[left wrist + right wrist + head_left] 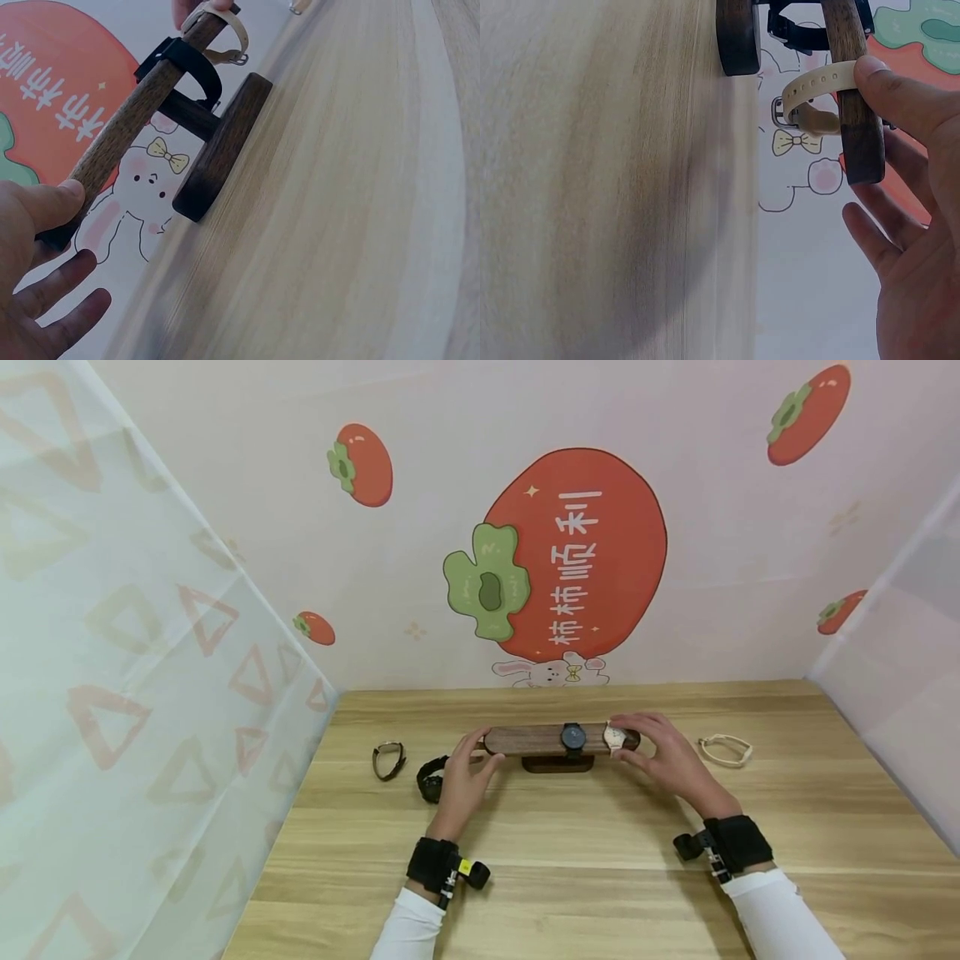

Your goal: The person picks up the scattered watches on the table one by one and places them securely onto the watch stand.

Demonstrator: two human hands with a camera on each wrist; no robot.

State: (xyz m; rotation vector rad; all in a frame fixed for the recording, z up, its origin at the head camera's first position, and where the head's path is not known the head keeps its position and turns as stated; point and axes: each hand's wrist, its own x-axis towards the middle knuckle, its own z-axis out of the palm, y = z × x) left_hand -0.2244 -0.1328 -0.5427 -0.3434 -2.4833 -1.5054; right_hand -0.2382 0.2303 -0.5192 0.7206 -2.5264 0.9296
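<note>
A dark wooden watch stand with a long bar on a short base stands on the table. My left hand pinches the bar's left end between thumb and fingers. At the other end, my right hand pinches a cream-strapped watch, which hangs around the bar; its thumb presses the strap in the right wrist view. A black watch sits around the bar just left of the cream one. Its strap loops beneath the bar in the left wrist view.
Left of the stand, a black watch lies close to my left hand, with a thin dark-strapped watch farther left. A cream-coloured watch lies to the right on the wooden table. A printed wall backdrop rises behind.
</note>
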